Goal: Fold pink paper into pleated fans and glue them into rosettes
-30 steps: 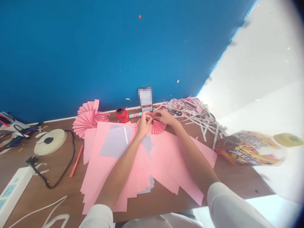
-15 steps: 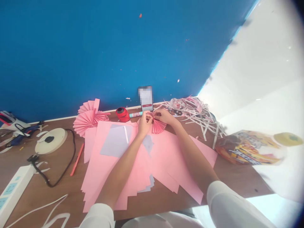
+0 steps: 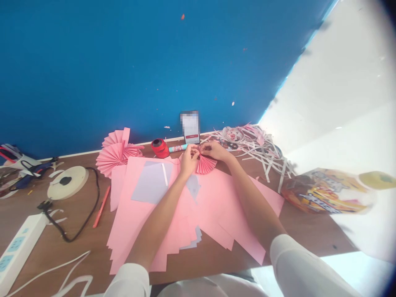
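A small pleated pink paper fan (image 3: pixel 206 164) rests on a spread of pink paper sheets (image 3: pixel 213 206) at the far side of the brown table (image 3: pixel 62 251). My left hand (image 3: pixel 187 158) pinches the fan's gathered centre from the left. My right hand (image 3: pixel 215 150) pinches the same point from the right, fingers pressed together. A thin red thread runs left from my hands toward a red spool (image 3: pixel 159 148). A marker (image 3: pixel 177 148) lies just behind the hands.
Finished pink fans (image 3: pixel 116 152) lie at the back left. A tape roll (image 3: pixel 67 182), black cable (image 3: pixel 89 210), orange pen (image 3: pixel 101 201) and power strip (image 3: pixel 18 247) sit left. Paper strips (image 3: pixel 256 146) pile at back right; a snack bag (image 3: pixel 324 192) lies right. A phone (image 3: pixel 189 127) leans on the blue wall.
Both hands stay pinched at the fan's centre with small finger movements. The view has shifted slightly; nothing else has moved.
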Available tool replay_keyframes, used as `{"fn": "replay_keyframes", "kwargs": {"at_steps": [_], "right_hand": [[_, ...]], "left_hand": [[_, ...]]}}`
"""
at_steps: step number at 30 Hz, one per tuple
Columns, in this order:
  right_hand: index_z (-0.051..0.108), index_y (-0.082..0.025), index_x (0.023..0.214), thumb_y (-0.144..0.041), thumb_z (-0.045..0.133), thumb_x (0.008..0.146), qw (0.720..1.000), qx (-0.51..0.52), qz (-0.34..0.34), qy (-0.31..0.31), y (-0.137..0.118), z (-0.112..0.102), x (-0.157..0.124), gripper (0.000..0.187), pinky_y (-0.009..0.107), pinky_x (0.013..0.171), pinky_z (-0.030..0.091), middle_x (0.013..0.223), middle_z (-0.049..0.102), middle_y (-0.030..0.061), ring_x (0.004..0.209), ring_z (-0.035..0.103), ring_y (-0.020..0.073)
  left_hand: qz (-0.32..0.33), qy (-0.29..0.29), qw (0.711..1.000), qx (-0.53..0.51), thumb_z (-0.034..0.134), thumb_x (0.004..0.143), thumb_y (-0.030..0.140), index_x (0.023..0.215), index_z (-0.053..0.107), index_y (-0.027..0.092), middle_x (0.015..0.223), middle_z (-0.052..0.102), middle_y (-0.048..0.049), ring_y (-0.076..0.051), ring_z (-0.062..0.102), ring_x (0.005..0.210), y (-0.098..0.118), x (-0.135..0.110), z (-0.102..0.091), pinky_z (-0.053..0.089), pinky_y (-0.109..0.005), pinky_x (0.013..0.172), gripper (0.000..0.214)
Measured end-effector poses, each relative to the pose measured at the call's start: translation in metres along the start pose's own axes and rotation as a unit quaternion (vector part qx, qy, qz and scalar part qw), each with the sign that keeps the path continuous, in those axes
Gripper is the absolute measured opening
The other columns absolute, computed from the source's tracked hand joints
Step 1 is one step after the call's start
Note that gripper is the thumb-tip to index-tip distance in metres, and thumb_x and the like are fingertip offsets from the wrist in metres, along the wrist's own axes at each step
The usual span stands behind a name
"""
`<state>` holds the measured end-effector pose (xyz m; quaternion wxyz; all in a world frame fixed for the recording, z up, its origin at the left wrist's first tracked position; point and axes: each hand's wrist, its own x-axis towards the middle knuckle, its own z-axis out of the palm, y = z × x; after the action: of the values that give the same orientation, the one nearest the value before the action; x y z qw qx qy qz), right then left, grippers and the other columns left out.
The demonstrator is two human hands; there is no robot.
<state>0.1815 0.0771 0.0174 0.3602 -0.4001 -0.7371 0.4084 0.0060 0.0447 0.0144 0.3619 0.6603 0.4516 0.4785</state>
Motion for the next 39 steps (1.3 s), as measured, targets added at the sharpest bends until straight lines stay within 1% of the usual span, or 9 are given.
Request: {"fn": "replay_keyframes", "kwargs": {"at_steps": [7,14,19,23,29,33,39], "right_hand": [[0.066,-0.015,0.077,-0.03,0.063,0.076,1.0,-0.028,0.004,0.007,-0.0013,0.0021,0.0012,0.015,0.027,0.066,0.045,0.075,0.067,0.0029,0.066,0.057,0.0141],[0.065,-0.015,0.074,-0.03,0.065,0.074,1.0,-0.012,0.011,0.01,-0.004,0.0021,0.0005,0.015,0.028,0.067,0.045,0.073,0.067,0.0026,0.067,0.058,0.0143],[0.065,-0.015,0.078,-0.031,0.065,0.075,0.999,0.002,0.023,-0.022,-0.0042,0.0004,-0.0007,0.016,0.028,0.069,0.046,0.076,0.067,0.0026,0.069,0.059,0.0148],[0.064,-0.016,0.079,-0.033,0.064,0.076,0.999,0.006,0.035,-0.04,-0.0047,-0.0011,-0.0016,0.018,0.029,0.072,0.047,0.078,0.067,0.0029,0.074,0.06,0.0162],[0.064,-0.016,0.079,-0.038,0.061,0.08,0.996,0.025,0.024,-0.078,-0.0077,-0.0027,-0.0033,0.022,0.03,0.076,0.045,0.078,0.065,0.0018,0.076,0.058,0.0163],[0.062,-0.016,0.079,-0.041,0.062,0.079,0.995,0.054,0.025,-0.083,-0.008,-0.0022,-0.0037,0.025,0.03,0.077,0.045,0.079,0.064,0.002,0.077,0.057,0.0166],[0.059,-0.016,0.079,-0.041,0.061,0.08,0.993,0.07,0.016,-0.092,-0.0086,-0.0019,-0.0044,0.026,0.03,0.077,0.043,0.078,0.06,0.0012,0.076,0.054,0.0155]], "left_hand": [[-0.012,-0.001,1.0,-0.008,0.055,0.081,0.008,0.101,0.053,0.022,0.084,0.062,-0.0002,-0.012,0.061,0.079,-0.0006,0.0001,0.0001,0.046,-0.024,0.072,0.024],[-0.017,-0.001,1.0,-0.021,0.057,0.08,0.009,0.099,0.054,0.021,0.083,0.063,-0.0002,-0.012,0.062,0.079,-0.0042,0.0012,-0.0003,0.046,-0.023,0.07,0.023],[-0.035,0.0,0.999,-0.023,0.062,0.078,0.012,0.097,0.054,0.021,0.081,0.066,0.0001,-0.013,0.064,0.077,-0.005,0.0012,-0.001,0.046,-0.025,0.071,0.022],[-0.033,0.008,0.999,-0.004,0.064,0.077,0.014,0.096,0.055,0.021,0.081,0.068,0.0003,-0.014,0.065,0.075,-0.0015,-0.0006,-0.002,0.046,-0.027,0.073,0.022],[-0.025,0.019,0.999,-0.018,0.064,0.077,0.016,0.086,0.054,0.019,0.079,0.068,-0.0009,-0.015,0.066,0.079,0.0038,-0.0028,-0.0041,0.048,-0.028,0.074,0.014],[-0.032,0.023,0.999,-0.034,0.065,0.076,0.016,0.086,0.053,0.019,0.078,0.067,-0.0015,-0.015,0.066,0.078,0.0033,-0.0018,-0.0043,0.048,-0.028,0.074,0.016],[-0.013,0.021,0.999,-0.024,0.062,0.077,0.014,0.085,0.054,0.019,0.08,0.064,-0.0006,-0.014,0.062,0.077,0.0029,-0.0014,-0.0019,0.047,-0.027,0.075,0.013]]}}
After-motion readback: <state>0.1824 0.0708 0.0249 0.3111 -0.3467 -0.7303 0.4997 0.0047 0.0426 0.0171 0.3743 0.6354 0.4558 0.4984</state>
